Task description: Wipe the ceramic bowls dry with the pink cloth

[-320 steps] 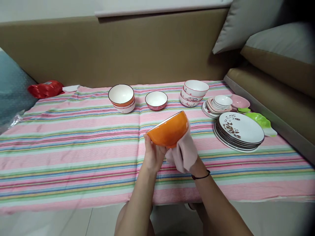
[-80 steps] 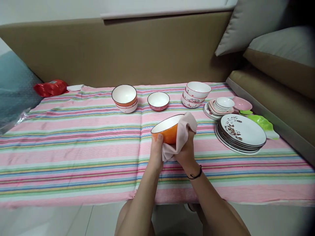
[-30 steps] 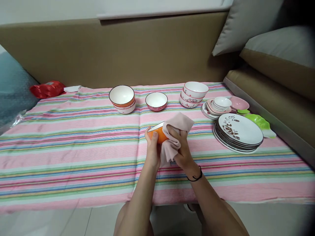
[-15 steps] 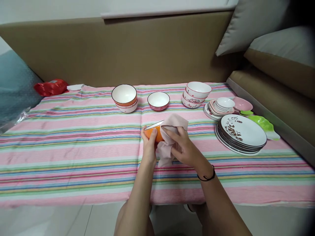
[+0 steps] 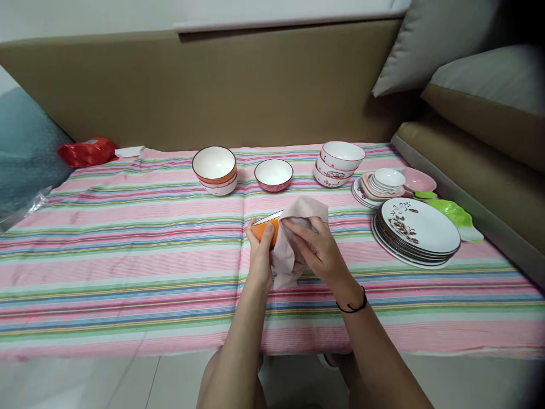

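Observation:
My left hand [image 5: 260,250] grips the left side of an orange bowl [image 5: 266,232] with a white inside and a dark rim, its thumb on the outer wall. The bowl is tilted and held up over the striped cloth. Against its right side my right hand [image 5: 318,250] presses a pale pink cleaning cloth [image 5: 289,255], fingers closed on the fabric. The cloth drapes over much of the bowl and hides its right part. Just beyond stands a single small red-patterned bowl [image 5: 274,177], white inside.
Stacked bowls [image 5: 215,170] stand at the back left, more stacked bowls [image 5: 338,165] at the back right. To the right are small dishes [image 5: 388,179], a stack of flower-patterned plates [image 5: 421,227] and a green leaf-shaped dish [image 5: 453,216]. A red plastic package [image 5: 88,152] lies far left.
My right hand has shifted slightly with the cleaning cloth along the bowl's outside, its fingers bending differently. The bowl has moved a little right in my left hand.

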